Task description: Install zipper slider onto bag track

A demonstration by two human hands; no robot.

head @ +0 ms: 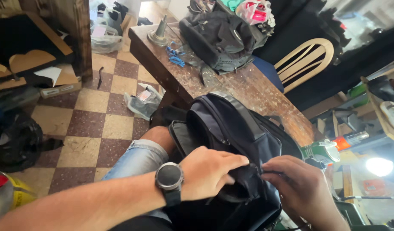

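A dark navy backpack [231, 128] rests against my lap and the edge of a worn wooden table [248, 85]. My left hand [207, 171], with a black watch on the wrist, presses down on a fold of the backpack's fabric. My right hand [297, 184] pinches the same part of the bag from the right, its fingertips closed on a small piece that looks like a zipper pull or fabric edge. The two hands almost touch.
A second black backpack [220, 36] lies further back on the table, beside blue clips [175, 55] and a metal cone stand [159, 32]. A beige chair [306, 60] stands behind. A plastic bag [143, 102] lies on the checkered floor. Cluttered shelves sit at right.
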